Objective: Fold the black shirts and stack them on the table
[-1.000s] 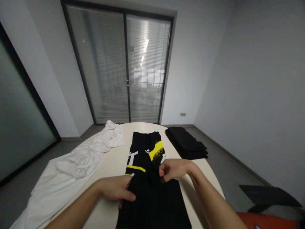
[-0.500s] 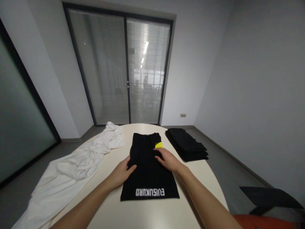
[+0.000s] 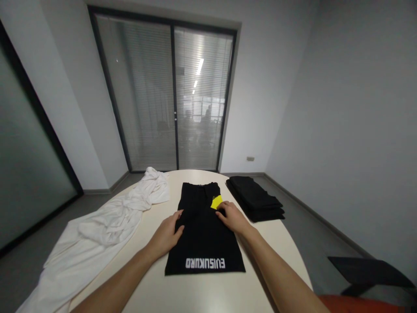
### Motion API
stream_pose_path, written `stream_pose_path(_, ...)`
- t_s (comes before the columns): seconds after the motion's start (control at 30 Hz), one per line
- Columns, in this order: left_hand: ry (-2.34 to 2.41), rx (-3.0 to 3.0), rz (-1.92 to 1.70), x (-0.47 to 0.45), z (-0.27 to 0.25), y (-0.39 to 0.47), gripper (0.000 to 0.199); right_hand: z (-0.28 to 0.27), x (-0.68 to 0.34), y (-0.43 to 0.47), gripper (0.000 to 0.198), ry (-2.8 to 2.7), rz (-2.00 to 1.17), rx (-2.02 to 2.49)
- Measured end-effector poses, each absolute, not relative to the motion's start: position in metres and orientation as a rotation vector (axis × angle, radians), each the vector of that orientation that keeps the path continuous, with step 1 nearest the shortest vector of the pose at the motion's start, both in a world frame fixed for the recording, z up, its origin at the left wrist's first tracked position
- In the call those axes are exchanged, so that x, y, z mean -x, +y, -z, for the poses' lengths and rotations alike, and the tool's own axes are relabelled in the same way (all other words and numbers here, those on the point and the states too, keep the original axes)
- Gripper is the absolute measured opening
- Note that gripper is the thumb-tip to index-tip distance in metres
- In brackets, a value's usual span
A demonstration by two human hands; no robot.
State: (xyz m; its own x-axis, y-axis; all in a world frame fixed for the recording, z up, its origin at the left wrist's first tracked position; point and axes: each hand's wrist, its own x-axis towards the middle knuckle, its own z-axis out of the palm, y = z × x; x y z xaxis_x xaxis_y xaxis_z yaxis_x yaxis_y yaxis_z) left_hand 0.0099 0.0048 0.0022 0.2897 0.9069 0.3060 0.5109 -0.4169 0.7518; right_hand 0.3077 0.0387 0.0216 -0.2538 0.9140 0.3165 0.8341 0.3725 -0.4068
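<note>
Black folded shorts (image 3: 203,234) lie flat on the table, waistband at the far end. White block lettering runs along the near hem, upside down to me, and a yellow patch (image 3: 216,201) shows near the upper right. My left hand (image 3: 167,234) rests on the left edge of the shorts, open, with thumb and fingers apart. On the right edge, just below the yellow patch, lies my right hand (image 3: 233,217); its fingers are slightly bent, and the thumb sits apart from them on the cloth.
Crumpled white cloth (image 3: 104,226) spreads over the left side of the round cream table (image 3: 192,295) and hangs past its edge. A stack of folded black clothes (image 3: 256,198) sits at the right. An orange and black chair (image 3: 365,304) stands at lower right.
My right hand has slid a little to the right and nearer, uncovering more of the yellow patch. My left hand has shifted slightly on the left edge. The shorts lie in the same place.
</note>
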Motion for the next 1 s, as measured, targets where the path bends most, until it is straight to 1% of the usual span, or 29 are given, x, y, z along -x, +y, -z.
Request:
stream_pose_path(0.2, 1.384, -2.181, -0.874, -0.009, -0.007, 0.0, 0.05, -0.031, -0.311, 0.038, 0.014, -2.237, -0.275, 1.493)
stream_pose_path(0.3, 1.43, -2.181, -0.785, -0.009, -0.017, -0.004, 0.052, -0.041, -0.312, 0.033, 0.011, -2.284, -0.367, 1.465)
stream_pose_path(0.37, 1.445, -2.17, -0.703, -0.007, -0.027, -0.009, 0.054, -0.049, -0.314, 0.028, 0.01, -2.3, -0.515, 1.489)
stream_pose_path(0.5, 1.4, -2.164, -0.507, 0.002, -0.049, -0.022, 0.061, -0.065, -0.316, 0.013, 0.012, -2.378, -1.039, 1.513)
stream_pose_path(0.57, 1.334, -2.143, -0.423, 0.005, -0.055, -0.027, 0.061, -0.071, -0.313, 0.006, 0.016, -2.442, -1.164, 1.537)
stream_pose_path(0.67, 1.258, -2.111, -0.385, 0.008, -0.058, -0.029, 0.054, -0.078, -0.305, -0.002, 0.023, -2.532, -1.078, 1.64)
stream_pose_path(0.73, 1.229, -2.108, -0.396, 0.009, -0.058, -0.028, 0.047, -0.082, -0.302, -0.005, 0.019, -2.565, -1.054, 1.656)
stream_pose_path(0.8, 1.193, -2.104, -0.438, 0.01, -0.06, -0.027, 0.042, -0.087, -0.302, -0.008, 0.015, -2.557, -1.102, 1.611)
stream_pose_path(0.9, 1.137, -2.082, -0.614, 0.01, -0.065, -0.023, 0.038, -0.095, -0.307, -0.008, 0.016, -2.464, -1.097, 1.42)
stream_pose_path(1.0, 1.109, -1.981, -0.913, 0.007, -0.06, -0.014, 0.041, -0.095, -0.312, -0.001, 0.014, -2.299, -0.916, 1.227)
